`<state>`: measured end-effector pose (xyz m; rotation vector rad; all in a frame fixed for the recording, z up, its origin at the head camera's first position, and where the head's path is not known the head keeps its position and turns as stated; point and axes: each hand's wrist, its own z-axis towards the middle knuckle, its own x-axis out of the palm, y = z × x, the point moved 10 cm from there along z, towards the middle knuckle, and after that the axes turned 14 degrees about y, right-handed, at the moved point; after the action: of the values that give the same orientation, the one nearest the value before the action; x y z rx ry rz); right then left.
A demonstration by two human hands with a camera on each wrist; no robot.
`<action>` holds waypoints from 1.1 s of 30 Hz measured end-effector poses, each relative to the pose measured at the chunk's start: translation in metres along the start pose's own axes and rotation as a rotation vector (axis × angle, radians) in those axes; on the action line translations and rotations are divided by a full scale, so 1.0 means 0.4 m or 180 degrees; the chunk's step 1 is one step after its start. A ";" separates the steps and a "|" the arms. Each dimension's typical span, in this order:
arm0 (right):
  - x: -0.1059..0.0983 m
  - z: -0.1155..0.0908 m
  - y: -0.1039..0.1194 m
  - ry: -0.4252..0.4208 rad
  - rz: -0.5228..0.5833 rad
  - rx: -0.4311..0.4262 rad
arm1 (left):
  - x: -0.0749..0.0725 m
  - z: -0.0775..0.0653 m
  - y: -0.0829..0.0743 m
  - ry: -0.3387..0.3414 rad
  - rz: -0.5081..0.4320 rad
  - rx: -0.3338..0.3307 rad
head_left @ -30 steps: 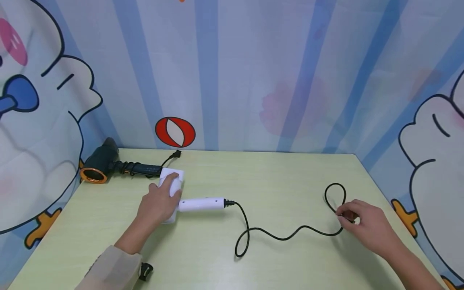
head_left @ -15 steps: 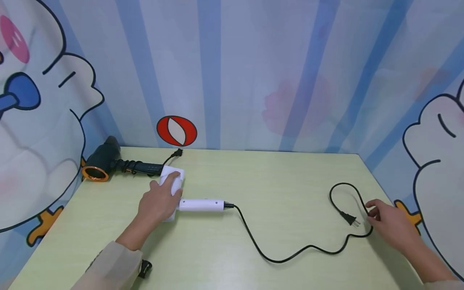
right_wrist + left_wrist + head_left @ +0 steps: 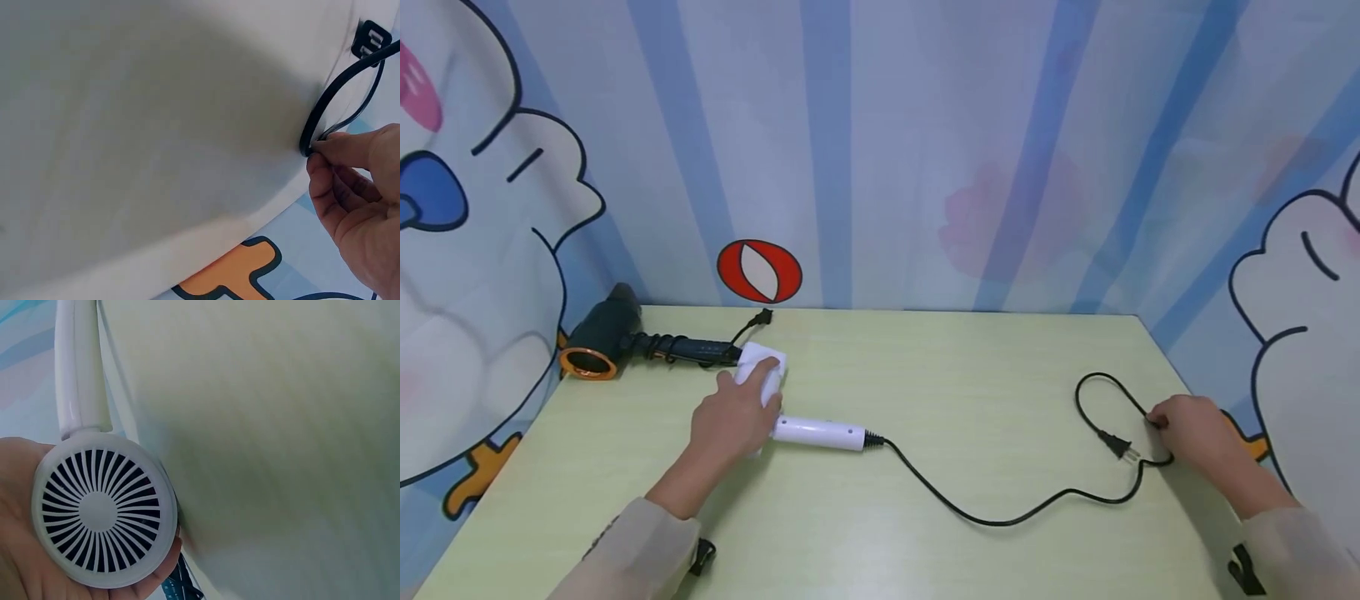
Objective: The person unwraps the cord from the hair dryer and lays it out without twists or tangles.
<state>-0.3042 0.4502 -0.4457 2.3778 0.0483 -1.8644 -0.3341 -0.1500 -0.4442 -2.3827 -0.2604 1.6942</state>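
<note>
So there's a white plastic hair dryer with a faint lavender tint at the left-middle of a pale wood-look surface. The left hand has it by the head, fingers curled round it, index up on top and thumb along the side. On 1 end of the head is a round grille with curved slats fanning out from a plain hub, dark behind the gaps. Its straight handle points right and ends in a ribbed black collar.

From there a black cord dips and runs across to the right hand, which pinches it between thumb and fingers. Past the pinch it loops back to a black 2-prong plug just beside that hand.

Back left sits a dark green-black hair dryer with a copper-orange rim, cord wound round its handle. Its end is right by the white head, but I can't really tell if they touch. Behind everything: a blue striped cartoon backdrop.
</note>
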 end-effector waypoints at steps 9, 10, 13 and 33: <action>0.001 0.069 -0.015 0.0199 0.0110 -0.0131 | 0.005 0.034 -0.015 0.0123 0.0170 0.0126; -0.001 0.074 -0.016 0.0203 0.0120 -0.0172 | 0.004 0.038 -0.019 0.0127 0.0198 0.0146; -0.004 0.089 -0.019 0.0274 0.0170 -0.0255 | 0.004 0.049 -0.028 0.0115 0.0242 0.0195; 0.007 0.178 -0.025 0.0443 -0.0383 -0.0701 | 0.008 0.105 -0.089 0.0074 0.0298 0.0260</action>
<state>-0.3732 0.4518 -0.4657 2.3918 0.3964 -1.6392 -0.3735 -0.1120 -0.4511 -2.3879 -0.0752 1.6811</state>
